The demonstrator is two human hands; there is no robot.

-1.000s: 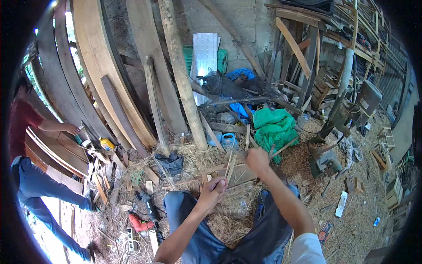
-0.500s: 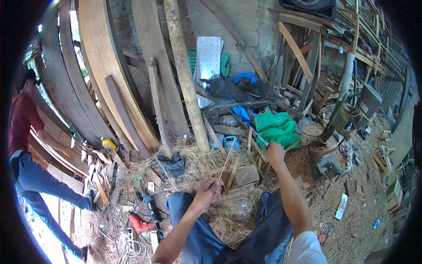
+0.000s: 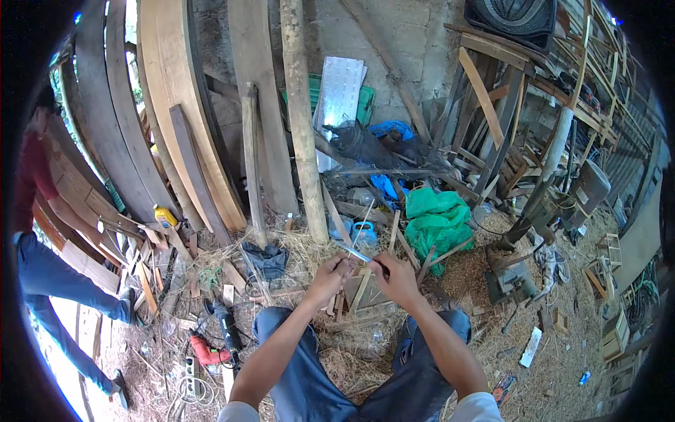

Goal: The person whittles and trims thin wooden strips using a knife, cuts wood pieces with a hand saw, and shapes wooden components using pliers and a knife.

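My left hand (image 3: 332, 280) is closed around a thin pale wooden stick (image 3: 364, 216), which rises from its fingers and tilts up to the right. My right hand (image 3: 395, 283) grips a knife whose narrow shiny blade (image 3: 355, 252) points up and left, crossing the stick just above the left fingers. The two hands are close together above my knees. Its handle is mostly hidden in the right fist. Behind the hands a wooden block (image 3: 376, 309) lies on the straw-covered ground.
A red power tool (image 3: 208, 350) and a dark angle grinder (image 3: 226, 330) lie left of my legs, near a power strip (image 3: 191, 380). Green sheeting (image 3: 439, 228) and a metal machine (image 3: 517, 278) are to the right. Another person (image 3: 53, 246) stands at far left beside leaning planks (image 3: 172, 105).
My right hand has moved down and left with the knife, bringing the blade to the stick. My left hand has risen slightly. The view has shifted a little.
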